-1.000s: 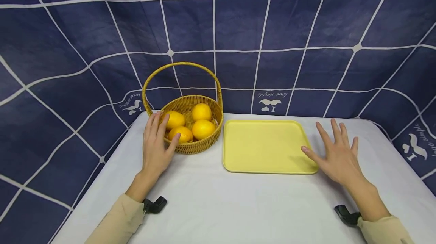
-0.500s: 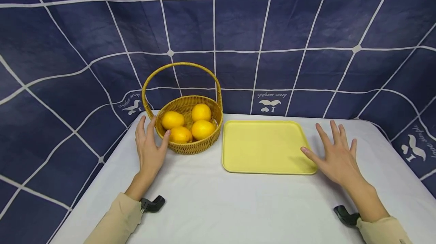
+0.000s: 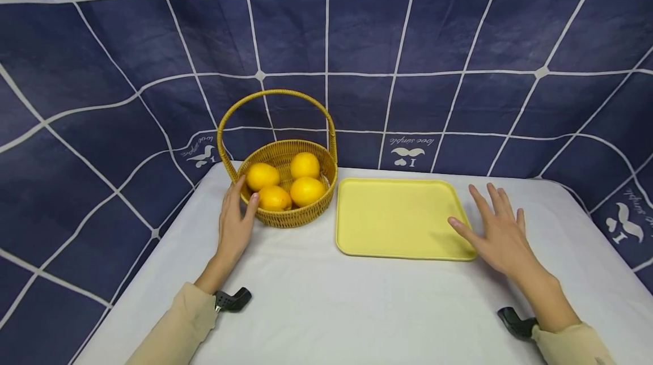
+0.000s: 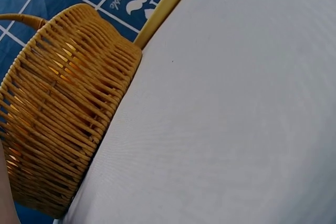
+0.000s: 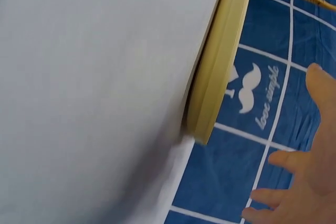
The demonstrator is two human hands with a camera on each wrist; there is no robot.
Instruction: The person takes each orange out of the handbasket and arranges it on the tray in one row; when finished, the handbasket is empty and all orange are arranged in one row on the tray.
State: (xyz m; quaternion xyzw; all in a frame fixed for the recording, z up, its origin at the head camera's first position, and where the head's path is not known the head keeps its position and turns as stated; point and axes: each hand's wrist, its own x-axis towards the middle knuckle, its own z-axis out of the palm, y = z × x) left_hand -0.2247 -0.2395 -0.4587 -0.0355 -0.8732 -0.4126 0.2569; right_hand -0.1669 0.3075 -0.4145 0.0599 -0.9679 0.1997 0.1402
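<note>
A woven wicker basket [image 3: 296,217] with a tall arched handle [image 3: 278,93] holds several yellow lemons [image 3: 307,191]. My left hand [image 3: 236,226] is at the basket's left front side, its thumb and fingertips right at the rim, fingers only slightly bent. Just a sliver of that hand shows in the left wrist view, beside the basket's woven wall [image 4: 68,103]. On the right, my right hand [image 3: 502,240] hovers with fingers spread and nothing in it. Its thumb overlaps the right edge of the yellow rectangular tray [image 3: 403,217]. The right wrist view shows the tray's rim [image 5: 218,61] beyond the spread fingers.
The tray lies just right of the basket on a white-covered table [image 3: 357,308]. A dark blue cloth [image 3: 367,36] with white grid lines hangs behind and along the sides. Black wrist-camera mounts [image 3: 233,300] are worn on both wrists.
My left hand first drew back left from over the lemons, then came right again to the basket's rim. The right hand has barely moved. The head view has shifted slightly.
</note>
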